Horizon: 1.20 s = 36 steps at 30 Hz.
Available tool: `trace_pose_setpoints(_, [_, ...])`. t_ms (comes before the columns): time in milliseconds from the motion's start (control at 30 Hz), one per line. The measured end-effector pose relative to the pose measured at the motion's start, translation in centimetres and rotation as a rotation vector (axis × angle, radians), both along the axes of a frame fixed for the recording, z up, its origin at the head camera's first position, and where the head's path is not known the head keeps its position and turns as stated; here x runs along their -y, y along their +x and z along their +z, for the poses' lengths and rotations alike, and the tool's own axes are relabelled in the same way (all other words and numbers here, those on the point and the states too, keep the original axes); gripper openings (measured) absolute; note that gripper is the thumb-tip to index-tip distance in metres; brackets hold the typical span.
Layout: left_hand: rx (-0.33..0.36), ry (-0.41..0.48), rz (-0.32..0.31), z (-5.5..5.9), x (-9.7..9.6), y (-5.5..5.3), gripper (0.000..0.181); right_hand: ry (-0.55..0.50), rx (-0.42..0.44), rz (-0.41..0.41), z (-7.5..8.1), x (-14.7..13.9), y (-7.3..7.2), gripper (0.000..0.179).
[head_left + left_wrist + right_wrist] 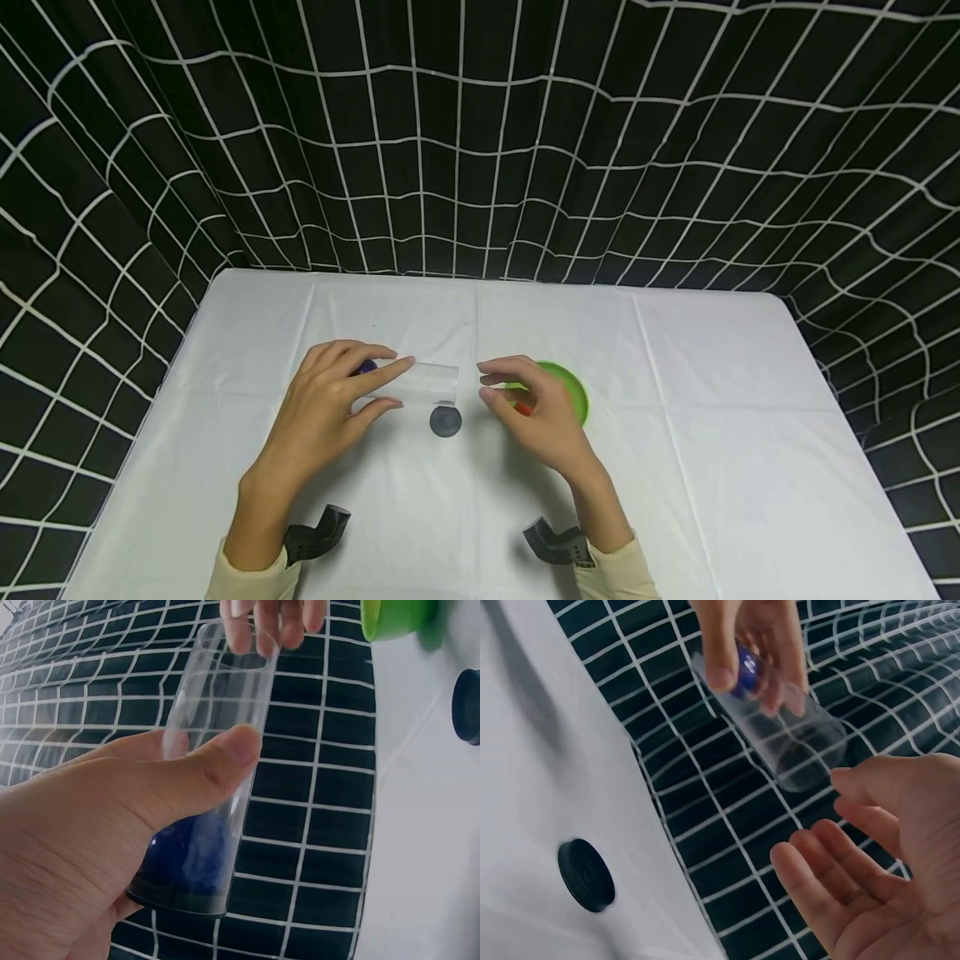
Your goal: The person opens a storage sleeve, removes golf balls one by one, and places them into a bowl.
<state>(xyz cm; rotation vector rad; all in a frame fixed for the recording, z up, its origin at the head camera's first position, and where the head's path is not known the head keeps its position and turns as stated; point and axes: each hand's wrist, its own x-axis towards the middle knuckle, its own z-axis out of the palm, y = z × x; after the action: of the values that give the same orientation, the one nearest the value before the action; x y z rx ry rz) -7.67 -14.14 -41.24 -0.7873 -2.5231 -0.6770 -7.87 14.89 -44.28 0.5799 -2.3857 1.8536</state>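
Observation:
My left hand grips a clear plastic tube, thumb on one side and fingers on the other. A dark blue ball sits inside at the tube's dark closed end. The tube's other end looks uncapped and points toward my right hand. That hand holds nothing; its fingers are loosely bent just off the tube's mouth. Below the tube lies a round dark cap on the table, shown in the right wrist view as a shallow black lid.
Behind my right hand stands a green bowl, partly hidden, with something orange-red in it. A white cloth covers the table. Black netting-patterned curtain with white grid lines surrounds the far edge and sides.

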Motion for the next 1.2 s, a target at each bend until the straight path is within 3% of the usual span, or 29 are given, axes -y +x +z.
trace_pose_setpoints(267, [-0.054, -0.038, 0.023, 0.4, 0.2, 0.4, 0.052, -0.116, 0.105, 0.089, -0.1, 1.5, 0.3, 0.04])
trace_pose_setpoints(800, [-0.063, -0.025, 0.003, 0.6, 0.4, 0.4, 0.053, -0.146, 0.139, 0.113, -0.4, 1.9, 0.2, 0.04])
trace_pose_setpoints(1033, [-0.062, -0.032, 0.008, 0.6, 0.4, 0.4, 0.052, -0.117, 0.207, 0.096, -0.2, 1.8, 0.3, 0.045])
trace_pose_setpoints(1200, [-0.045, -0.023, 0.016, 0.7, 0.4, 0.3, 0.052, -0.162, 0.235, 0.1, -0.2, 1.4, 0.3, 0.046])
